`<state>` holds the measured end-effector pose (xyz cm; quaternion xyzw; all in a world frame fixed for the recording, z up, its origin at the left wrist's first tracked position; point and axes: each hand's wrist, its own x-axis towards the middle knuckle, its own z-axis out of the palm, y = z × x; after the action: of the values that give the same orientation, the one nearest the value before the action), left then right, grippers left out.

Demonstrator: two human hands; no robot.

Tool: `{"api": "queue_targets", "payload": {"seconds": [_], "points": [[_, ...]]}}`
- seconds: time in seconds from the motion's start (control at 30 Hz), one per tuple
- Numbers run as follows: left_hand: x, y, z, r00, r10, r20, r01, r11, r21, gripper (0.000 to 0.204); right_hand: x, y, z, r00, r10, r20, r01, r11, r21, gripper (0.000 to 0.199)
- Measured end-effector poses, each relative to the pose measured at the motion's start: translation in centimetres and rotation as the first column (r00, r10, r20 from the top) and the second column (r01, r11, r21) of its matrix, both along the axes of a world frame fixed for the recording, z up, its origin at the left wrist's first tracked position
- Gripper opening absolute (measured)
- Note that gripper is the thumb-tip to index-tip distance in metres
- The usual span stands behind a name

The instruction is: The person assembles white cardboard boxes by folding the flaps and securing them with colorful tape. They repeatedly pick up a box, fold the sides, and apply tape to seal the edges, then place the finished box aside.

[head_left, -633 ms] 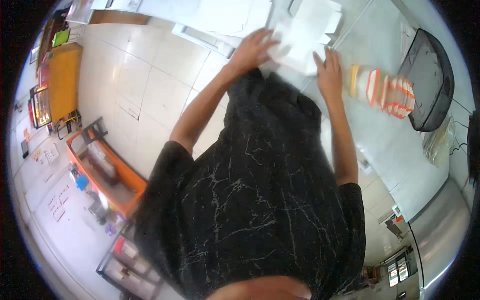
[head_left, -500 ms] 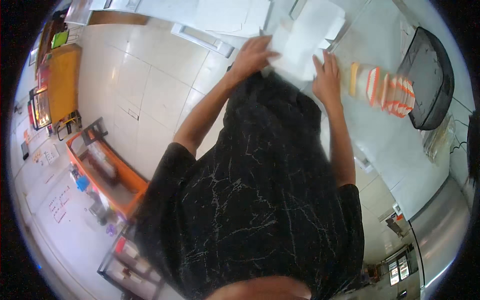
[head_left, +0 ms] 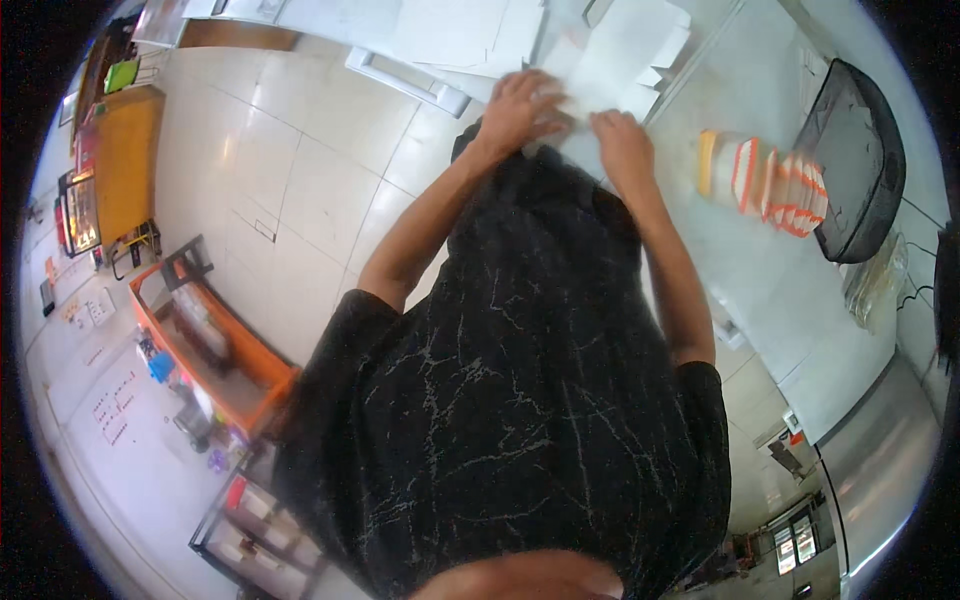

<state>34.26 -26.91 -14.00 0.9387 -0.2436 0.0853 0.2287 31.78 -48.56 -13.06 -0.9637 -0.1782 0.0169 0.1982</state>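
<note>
White card sheets (head_left: 630,50) with notched, tabbed edges lie on the pale worktop in front of me. Over their near left corner is my left hand (head_left: 522,112), its fingers spread and their tips blurred by motion. My right hand (head_left: 625,150) has bent fingers, close together, at the near edge of the white card; its fingertips seem to grip a piece there. Between the hands a whitish piece is smeared, so its shape is unclear. A second pile of white sheets (head_left: 468,35) lies beyond my left hand.
To the right stands a row of white pieces with orange zigzag edges (head_left: 770,185). Beside it is a black zip case (head_left: 862,160), with clear plastic packets (head_left: 875,280) nearer me. A white drawer handle (head_left: 405,82) juts out at the left. An orange bin (head_left: 215,345) stands behind on the left.
My right hand has moved left from the side of the card to its near edge, and its fingers have bent. My left hand has shifted slightly right, toward it.
</note>
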Motion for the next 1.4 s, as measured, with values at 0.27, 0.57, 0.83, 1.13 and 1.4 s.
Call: {"api": "queue_targets", "payload": {"seconds": [0.27, 0.57, 0.83, 1.13, 1.4], "points": [[1.4, -0.2, -2.0, 0.978, -0.154, -0.144, 0.128, 0.976, -0.174, 0.021, 3.8, -1.3, 1.3, 0.915, -0.023, -0.404, 0.077, 0.990, 0.117, 0.021], [1.5, 0.8, -0.6, 0.936, -0.273, -0.220, 0.217, 0.944, -0.247, 0.028, 6.7, -3.5, -0.4, 0.630, 0.212, -0.747, 0.177, 0.897, 0.404, 0.039], [2.2, 1.0, -1.2, 0.922, -0.277, -0.270, 0.181, 0.926, -0.330, 0.045, 7.2, -4.1, -0.4, 0.704, 0.204, -0.680, 0.067, 0.934, 0.350, 0.029], [1.9, 0.6, -0.7, 0.926, -0.251, -0.282, 0.126, 0.909, -0.397, 0.068, 5.4, -3.1, 1.9, 0.837, 0.128, -0.531, -0.018, 0.978, 0.208, 0.025], [1.3, 0.0, -0.2, 0.903, -0.125, -0.411, -0.026, 0.940, -0.341, 0.094, 5.7, -2.9, 0.5, 0.968, -0.001, -0.249, 0.054, 0.977, 0.207, 0.023]]}}
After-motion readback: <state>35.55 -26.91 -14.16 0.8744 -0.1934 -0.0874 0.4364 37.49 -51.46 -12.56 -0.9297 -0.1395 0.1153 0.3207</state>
